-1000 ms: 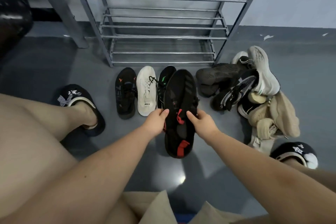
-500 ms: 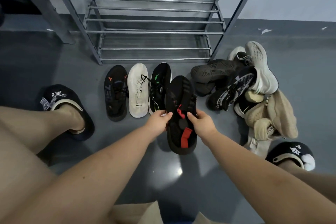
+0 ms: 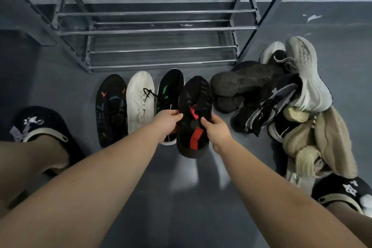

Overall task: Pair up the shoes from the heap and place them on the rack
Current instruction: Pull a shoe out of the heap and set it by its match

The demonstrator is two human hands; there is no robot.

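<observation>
A black shoe with red tabs (image 3: 194, 119) is held between both hands just above the floor, toe pointing at the rack. My left hand (image 3: 168, 122) grips its left edge and my right hand (image 3: 216, 130) grips its right edge. Left of it three shoes lie in a row on the floor: a black one with orange marks (image 3: 110, 109), a white one (image 3: 140, 104) and a black one with green marks (image 3: 169, 88). The heap (image 3: 281, 102) of dark, white and beige shoes lies to the right. The grey metal rack (image 3: 161, 30) stands behind, its shelves bare.
My feet in black slippers rest on the grey floor at the far left (image 3: 40, 127) and lower right (image 3: 346, 191). A grey post (image 3: 26, 18) stands left of the rack. A pale wall rises behind.
Both hands have carried the black and red shoe forward and slightly right, closer to the row of three shoes. The camera has tilted down and moved nearer the rack.
</observation>
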